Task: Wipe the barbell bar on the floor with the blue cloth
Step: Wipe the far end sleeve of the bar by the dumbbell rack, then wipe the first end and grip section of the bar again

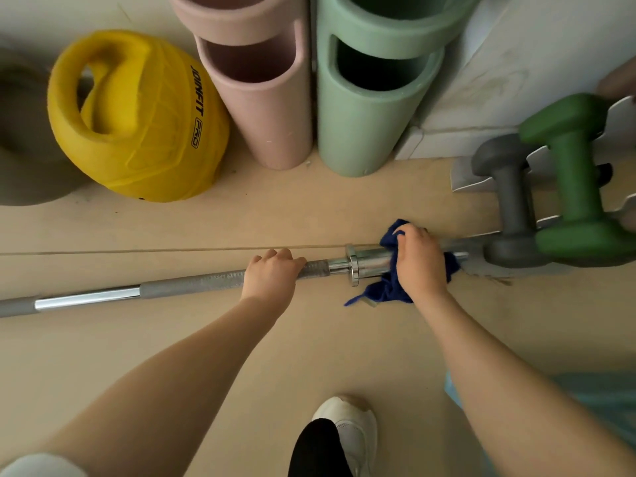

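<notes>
The barbell bar [192, 284] lies across the tan floor, running from the left edge to the right. Its shaft is grey and knurled with a shiny chrome band, and a chrome collar and sleeve [368, 265] sit at its right end. My left hand [272, 273] grips the knurled shaft just left of the collar. My right hand [418, 261] grips the blue cloth [385, 290], which is wrapped over the chrome sleeve. Part of the cloth hangs down to the floor below the bar.
A yellow kettlebell-shaped weight [137, 118] sits at the back left. Pink [261, 98] and green [371, 105] foam rollers stand behind the bar. A rack with grey [512, 201] and green [578, 180] dumbbells is at the right, close to the bar's tip. My white shoe [354, 428] is below.
</notes>
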Motion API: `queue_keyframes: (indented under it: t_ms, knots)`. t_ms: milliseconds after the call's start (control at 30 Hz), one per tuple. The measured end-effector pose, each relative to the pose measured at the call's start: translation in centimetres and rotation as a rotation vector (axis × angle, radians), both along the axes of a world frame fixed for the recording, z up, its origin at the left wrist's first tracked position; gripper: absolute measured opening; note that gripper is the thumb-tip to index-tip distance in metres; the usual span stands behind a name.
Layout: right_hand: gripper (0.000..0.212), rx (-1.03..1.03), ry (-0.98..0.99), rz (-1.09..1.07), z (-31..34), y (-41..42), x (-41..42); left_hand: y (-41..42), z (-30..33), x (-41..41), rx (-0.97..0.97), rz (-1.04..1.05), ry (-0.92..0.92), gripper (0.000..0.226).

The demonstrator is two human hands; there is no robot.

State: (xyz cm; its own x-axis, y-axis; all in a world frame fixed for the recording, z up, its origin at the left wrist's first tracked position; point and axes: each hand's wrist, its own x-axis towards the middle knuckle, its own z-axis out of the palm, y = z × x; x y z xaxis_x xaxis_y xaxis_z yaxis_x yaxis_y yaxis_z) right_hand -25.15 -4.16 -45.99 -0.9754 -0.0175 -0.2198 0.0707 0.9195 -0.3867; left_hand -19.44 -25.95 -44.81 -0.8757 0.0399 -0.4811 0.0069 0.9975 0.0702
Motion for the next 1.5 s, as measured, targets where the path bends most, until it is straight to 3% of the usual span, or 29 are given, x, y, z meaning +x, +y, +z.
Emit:
queue_keyframes:
  t_ms: [67, 167, 233, 367, 567, 633, 767, 900, 1067, 1167, 1267, 1400, 1500]
  knots:
    - [0.023, -0.159, -0.043, -0.023, 0.7, -3.0, 1.3, 0.0, 0.1, 0.0, 0.005, -0.006, -0.017, 0.038]
    - [0.026, -0.418, -0.188, -0.322, 1.9, -6.0, 1.7, -0.3, 0.6, 0.0, 0.041, 0.03, -0.069, 0.04]
    - [0.026, -0.586, -0.217, -0.469, 3.1, -6.6, 1.0, -1.1, 1.5, 0.1, 0.166, 0.138, -0.102, 0.039]
    - [0.024, -0.738, -0.187, -0.374, 6.2, -10.3, 0.4, -3.5, 3.9, 0.8, 0.475, 0.364, -0.016, 0.037]
    - [0.02, -1.037, -0.496, -0.206, 10.6, -18.9, 0.3, -8.0, 8.5, 0.1, 1.154, 1.123, -0.013, 0.038]
    - [0.022, -1.076, -0.568, -0.183, 11.6, -21.0, 0.9, -10.0, 9.7, 0.9, 1.265, 1.227, -0.027, 0.045]
    - [0.021, -1.029, -0.615, -0.052, 14.3, -25.6, 2.8, -14.9, 11.7, 3.4, 1.403, 1.234, 0.007, 0.051]
    - [0.026, -0.818, -0.512, 0.221, 17.5, -30.8, 4.7, -20.2, 13.6, 5.1, 1.398, 1.151, 0.039, 0.045]
    - [0.026, -0.834, -0.624, 0.351, 19.8, -37.1, 6.5, -27.8, 15.8, 6.8, 1.497, 1.074, 0.036, 0.038]
    - [0.022, -0.843, -0.507, 0.382, 20.3, -41.6, 8.2, -33.2, 17.1, 8.0, 1.409, 1.032, 0.068, 0.024]
    - [0.02, -0.834, -0.435, 0.298, 20.3, -46.9, 10.1, -38.5, 18.3, 9.3, 1.316, 0.959, 0.156, 0.028]
    - [0.065, -0.76, -0.521, 0.15, 19.7, -53.1, 11.5, -44.7, 18.6, 12.0, 1.236, 0.865, 0.271, 0.029]
    - [0.044, -0.554, -0.667, 0.305, 19.6, -56.2, 12.5, -49.0, 17.2, 14.5, 1.093, 0.72, 0.228, 0.025]
